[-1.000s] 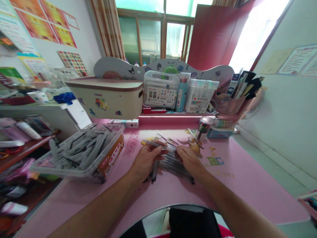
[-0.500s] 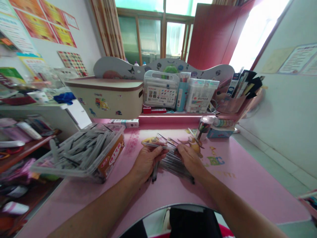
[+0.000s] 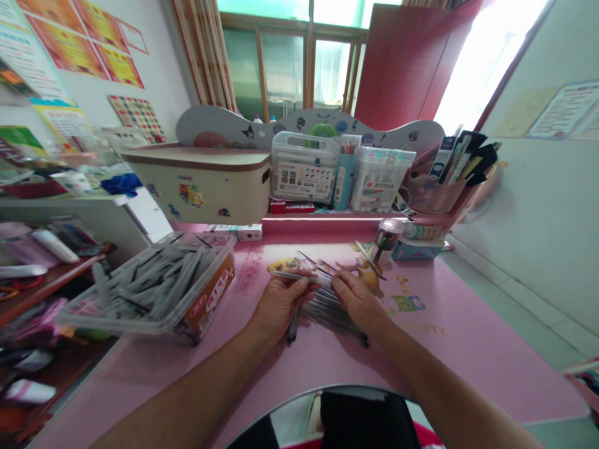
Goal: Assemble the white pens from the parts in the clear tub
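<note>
Over the middle of the desk, my left hand (image 3: 281,305) pinches a slim translucent grey pen (image 3: 287,274), which lies roughly level and points left. My right hand (image 3: 355,296) is closed at the right end of the same pen, thumb and fingers pressed together; its fingertips partly hide that end. Below both hands, a bundle of similar clear pens with black ends (image 3: 332,312) is spread on the pink desk. One or two dark-tipped pens stick out beneath my left palm. To the left stands a clear plastic box (image 3: 126,325) full of loose grey pens and pen parts.
A lidded cream bin (image 3: 206,187), a marker case (image 3: 304,168) and a box of white markers (image 3: 379,181) line the rear shelf. A clear jar (image 3: 387,240) stands beside a blue box (image 3: 416,251). The pink desk (image 3: 486,349) curves in at the front.
My right hand has shifted very slightly, with its fingers closer together at the pen's end. My left hand keeps its pinch almost in place.
</note>
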Motion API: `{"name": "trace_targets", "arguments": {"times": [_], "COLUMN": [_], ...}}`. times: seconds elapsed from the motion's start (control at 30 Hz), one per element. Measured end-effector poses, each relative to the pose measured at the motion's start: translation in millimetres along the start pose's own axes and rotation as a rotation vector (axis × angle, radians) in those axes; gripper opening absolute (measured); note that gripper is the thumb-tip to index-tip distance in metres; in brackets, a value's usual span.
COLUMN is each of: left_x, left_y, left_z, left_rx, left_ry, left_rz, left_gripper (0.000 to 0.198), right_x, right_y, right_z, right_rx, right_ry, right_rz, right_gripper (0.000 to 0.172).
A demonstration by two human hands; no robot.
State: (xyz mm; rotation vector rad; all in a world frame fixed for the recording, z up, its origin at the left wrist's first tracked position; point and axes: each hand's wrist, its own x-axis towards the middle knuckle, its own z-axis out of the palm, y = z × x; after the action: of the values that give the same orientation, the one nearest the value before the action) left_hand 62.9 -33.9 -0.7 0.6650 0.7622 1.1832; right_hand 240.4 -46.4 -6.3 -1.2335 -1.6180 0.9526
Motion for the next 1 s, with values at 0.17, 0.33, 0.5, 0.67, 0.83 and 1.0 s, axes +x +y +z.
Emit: {"name": "trace_targets", "arguments": {"times": [0.17, 0.33, 0.5, 0.67, 0.83, 1.0], "left_x": [0.6, 1.2, 0.6, -1.4, -3.9, -1.3], "left_y": [0.0, 0.1, 1.3, 1.4, 1.5, 2.8], "left_z": [-1.9, -1.7, -1.4, 1.3, 4.8, 3.0], "left_rx": [-0.008, -0.009, -0.017, -0.01, -0.017, -0.027], "left_ry": [-0.009, 0.005, -0.002, 0.006, 0.02, 0.07], "left_rz": [0.015, 0.008, 0.011, -0.021, -0.003, 0.016], "left_gripper": [0.01, 0.01, 0.01, 0.012, 0.012, 0.012], "right_x": [-0.2, 0.3, -1.0, 1.0, -0.6, 1.1], "right_y": [1.2, -0.6, 0.9, 3.3, -5.6, -7.9], "right_z": [-0.2, -1.6, -1.5, -0.8, 0.7, 1.6], "right_rx": [0.071, -0.055, 0.062, -0.053, -0.04, 0.039], "right_ry": [-0.004, 0.0, 0.017, -0.014, 0.075, 0.196], "right_rz": [0.004, 0.004, 0.019, 0.024, -0.024, -0.04], "right_gripper": [0.026, 0.03, 0.022, 0.041, 0.025, 0.012]}}
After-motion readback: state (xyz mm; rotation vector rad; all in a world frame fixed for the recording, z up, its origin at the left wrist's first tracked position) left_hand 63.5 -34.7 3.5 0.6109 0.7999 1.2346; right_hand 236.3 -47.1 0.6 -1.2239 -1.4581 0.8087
